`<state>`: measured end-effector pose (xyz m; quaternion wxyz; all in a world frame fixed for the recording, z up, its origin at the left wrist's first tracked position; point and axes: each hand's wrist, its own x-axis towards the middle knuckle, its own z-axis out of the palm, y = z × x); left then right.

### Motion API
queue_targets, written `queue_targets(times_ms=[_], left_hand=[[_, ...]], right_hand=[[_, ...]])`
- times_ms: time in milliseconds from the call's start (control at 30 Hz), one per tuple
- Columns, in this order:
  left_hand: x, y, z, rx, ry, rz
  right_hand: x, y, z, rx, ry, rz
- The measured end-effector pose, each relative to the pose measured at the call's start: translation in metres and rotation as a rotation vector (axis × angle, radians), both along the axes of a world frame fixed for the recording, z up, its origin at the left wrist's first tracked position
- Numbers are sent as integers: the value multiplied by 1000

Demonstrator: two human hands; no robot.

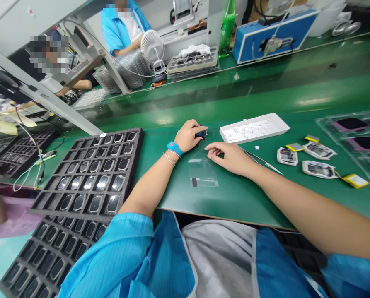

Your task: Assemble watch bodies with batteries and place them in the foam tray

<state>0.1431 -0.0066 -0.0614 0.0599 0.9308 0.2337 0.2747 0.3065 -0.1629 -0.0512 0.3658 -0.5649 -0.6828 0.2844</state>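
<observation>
My left hand [189, 135] rests on the green table with its fingers curled round a small dark part [201, 133]. A blue band sits on that wrist. My right hand [230, 156] lies palm down just to the right, fingers bent and pressing on a clear plastic film [203, 171] that lies flat on the table. Thin tweezers [262, 161] lie under the right wrist. A black foam tray [94, 174] full of small glossy dark parts stands to the left of my left arm.
A white shallow tray [255, 127] lies beyond my hands. Small white circuit boards [318, 169] with yellow batteries lie at right, next to clear trays [355, 132]. A second foam tray [48, 256] sits at lower left. Other people work across the conveyor belt [265, 87].
</observation>
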Motion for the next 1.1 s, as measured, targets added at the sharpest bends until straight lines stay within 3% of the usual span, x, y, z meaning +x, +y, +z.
queue_targets(times_ms=[600,867,967,1100], left_hand=[[0,-1,3,14,72,18],[0,-3,3,-57,43,33],[-2,2,3,-115,-74,143],[-24,39,13,-184,-295,477]], right_hand=[[1,0,1,-11,-2,0],[0,0,2,-6,-2,-5],[2,0,2,-5,-9,2],[5,-2,-2,-20,-44,-15]])
